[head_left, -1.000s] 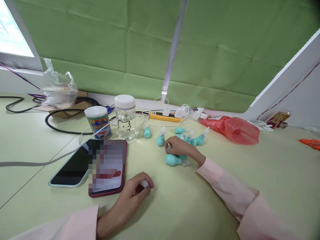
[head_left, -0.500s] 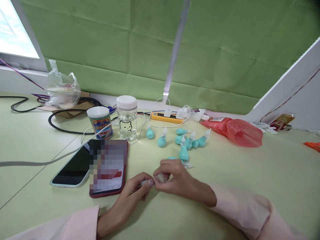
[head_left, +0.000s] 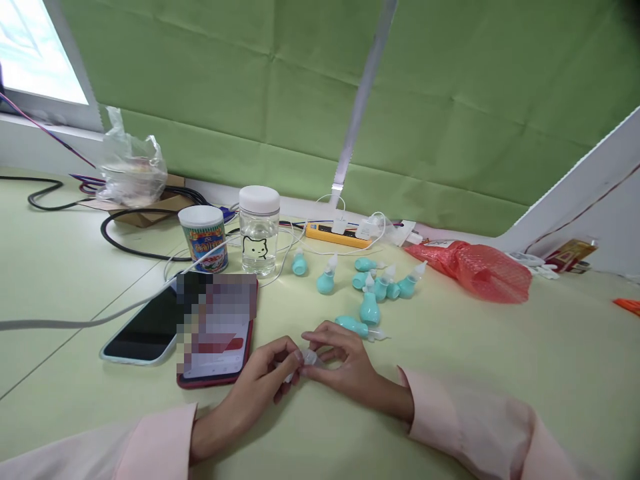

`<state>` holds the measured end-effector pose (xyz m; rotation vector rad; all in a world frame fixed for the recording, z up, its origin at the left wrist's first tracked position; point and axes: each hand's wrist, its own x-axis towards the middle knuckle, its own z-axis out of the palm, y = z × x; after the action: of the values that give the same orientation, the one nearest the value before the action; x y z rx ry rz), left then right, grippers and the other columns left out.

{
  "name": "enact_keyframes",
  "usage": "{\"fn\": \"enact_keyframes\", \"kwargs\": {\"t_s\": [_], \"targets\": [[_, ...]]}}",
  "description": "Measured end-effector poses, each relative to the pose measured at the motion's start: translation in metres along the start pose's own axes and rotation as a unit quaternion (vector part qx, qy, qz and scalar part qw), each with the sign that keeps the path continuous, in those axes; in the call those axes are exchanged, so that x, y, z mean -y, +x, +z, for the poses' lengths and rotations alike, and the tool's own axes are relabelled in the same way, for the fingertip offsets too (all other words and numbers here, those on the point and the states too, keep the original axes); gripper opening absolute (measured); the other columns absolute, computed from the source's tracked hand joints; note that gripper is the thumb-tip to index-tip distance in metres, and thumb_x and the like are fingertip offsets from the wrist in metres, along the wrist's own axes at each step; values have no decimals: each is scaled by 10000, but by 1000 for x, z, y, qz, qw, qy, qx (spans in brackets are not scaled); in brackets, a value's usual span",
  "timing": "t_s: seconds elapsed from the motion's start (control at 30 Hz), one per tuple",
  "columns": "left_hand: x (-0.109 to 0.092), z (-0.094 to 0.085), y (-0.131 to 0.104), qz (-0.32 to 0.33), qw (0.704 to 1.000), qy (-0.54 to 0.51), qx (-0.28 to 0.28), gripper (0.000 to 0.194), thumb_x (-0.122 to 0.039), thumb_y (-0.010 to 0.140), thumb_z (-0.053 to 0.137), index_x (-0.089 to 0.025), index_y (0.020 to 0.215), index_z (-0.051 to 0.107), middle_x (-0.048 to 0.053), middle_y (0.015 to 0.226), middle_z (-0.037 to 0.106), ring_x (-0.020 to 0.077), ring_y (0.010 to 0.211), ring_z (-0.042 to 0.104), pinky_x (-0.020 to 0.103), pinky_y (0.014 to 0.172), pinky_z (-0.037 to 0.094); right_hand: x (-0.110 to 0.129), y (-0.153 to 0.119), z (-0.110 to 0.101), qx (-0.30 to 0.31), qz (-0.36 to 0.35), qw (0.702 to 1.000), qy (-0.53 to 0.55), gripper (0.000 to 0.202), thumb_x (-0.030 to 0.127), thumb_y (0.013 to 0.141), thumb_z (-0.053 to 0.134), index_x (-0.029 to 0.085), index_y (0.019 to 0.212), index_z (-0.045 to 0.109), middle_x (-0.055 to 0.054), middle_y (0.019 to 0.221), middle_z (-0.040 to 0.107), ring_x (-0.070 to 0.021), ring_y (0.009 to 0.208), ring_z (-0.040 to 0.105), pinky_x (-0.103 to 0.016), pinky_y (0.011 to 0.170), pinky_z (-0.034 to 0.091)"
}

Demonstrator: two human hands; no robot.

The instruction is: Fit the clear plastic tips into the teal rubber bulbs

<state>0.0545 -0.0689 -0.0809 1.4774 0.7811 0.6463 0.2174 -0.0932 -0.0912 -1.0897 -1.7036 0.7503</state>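
Seven teal bulbs, two phones, two jars.

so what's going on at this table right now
A person in pink sleeves has both hands together low on the pale green table. The left hand and right hand pinch a small clear plastic piece between their fingertips. Just beyond lies a teal squeeze bulb with a clear tip, and more teal bulbs stand behind it. Two phones lie to the left.

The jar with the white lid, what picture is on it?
A little black-outlined cat face on the clear jar, seen in the head view.
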Motion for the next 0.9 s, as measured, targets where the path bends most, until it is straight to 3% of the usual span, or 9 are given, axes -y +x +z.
{"fn": "enact_keyframes", "kwargs": {"t_s": [0.13,0.27,0.4,0.5,0.6,0.67,0.77,0.9], "targets": [[2,-1,-1,4,1000,-10,-11,215,-348,814,465,-155,721,482,-38,589,444,77,471,366,184,425,312,-2,3,-5,21,-83,991,-102,285,231,688,628,189,969,601,-65,857,568,-150,767,571,-255,610,512],[1,-1,-3,5,1000,-13,-16,190,-346,810,480,-167,746,471,-46,572,433,85,484,372,178,418,315,4,6,-16,49,-188,948,-253,369,267,704,593,156,1052,539,-128,996,546,-206,881,528,-342,709,478],[-2,-1,-3,12,1000,1,-24,190,-355,808,483,-169,774,477,-55,559,428,75,448,349,178,401,291,5,3,-24,109,-166,919,-341,323,200,726,518,156,1046,534,-136,986,560,-228,858,529,-355,643,472],[-4,-1,-2,17,999,30,-35,172,-344,790,507,-173,777,499,-59,553,428,75,439,350,183,402,282,0,-2,-22,78,-103,957,-259,277,149,741,494,161,1012,551,-97,869,615,-188,774,571,-324,640,486],[-2,-2,-2,37,995,79,-40,132,-303,760,550,-172,754,536,-28,635,503,101,538,444,198,484,340,-2,-10,-14,-3,60,996,-72,241,229,671,620,171,903,596,-72,849,640,-173,750,603,-277,606,512],[-1,-3,-2,51,992,106,-39,116,-290,754,558,-174,755,558,-11,672,541,126,613,489,215,549,367,1,-13,-8,-27,161,985,53,235,261,604,683,160,806,619,-67,814,649,-178,735,618,-262,577,518],[0,-3,-1,60,988,136,-43,132,-306,759,549,-175,753,568,-3,659,560,145,633,507,231,571,375,7,-13,-4,-25,248,952,178,293,284,584,699,145,829,620,-51,746,650,-151,581,622,-258,503,511],[-3,-3,-1,59,985,155,-52,132,-302,763,538,-175,738,565,2,672,573,149,636,518,230,568,384,12,-5,-6,-69,243,945,208,227,275,581,701,141,748,627,-55,815,649,-63,378,527,-202,357,432]]}}
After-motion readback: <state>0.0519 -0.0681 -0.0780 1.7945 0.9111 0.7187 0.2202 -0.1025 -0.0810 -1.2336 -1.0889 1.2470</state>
